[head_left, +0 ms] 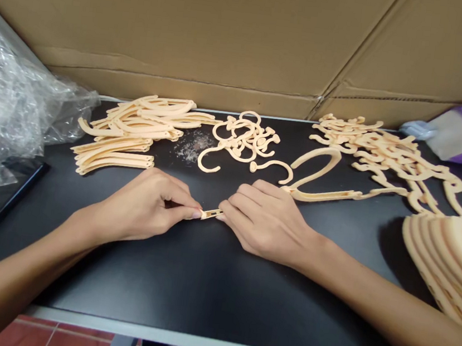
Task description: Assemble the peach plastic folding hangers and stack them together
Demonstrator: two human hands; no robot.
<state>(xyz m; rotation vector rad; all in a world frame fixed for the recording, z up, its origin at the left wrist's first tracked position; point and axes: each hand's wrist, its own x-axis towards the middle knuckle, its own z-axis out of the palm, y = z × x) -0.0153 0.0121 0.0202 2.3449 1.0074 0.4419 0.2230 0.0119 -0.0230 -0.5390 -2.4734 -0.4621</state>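
Observation:
My left hand [147, 205] and my right hand [265, 219] meet at the middle of the black table [201, 281]. Both pinch the same beige plastic hanger piece [211, 214]; only a short slotted end shows between the fingertips. The piece runs on under my right hand and comes out behind it as a curved hanger part [318, 181] lying on the table. All fingers are closed on it.
A pile of beige curved bars [129, 127] lies at the back left, loose hooks [243, 141] at the back centre, more hanger parts [389, 153] at the back right. Stacked hangers [452, 256] sit at the right edge. Clear plastic wrap [6, 112] is at left, cardboard [231, 33] behind.

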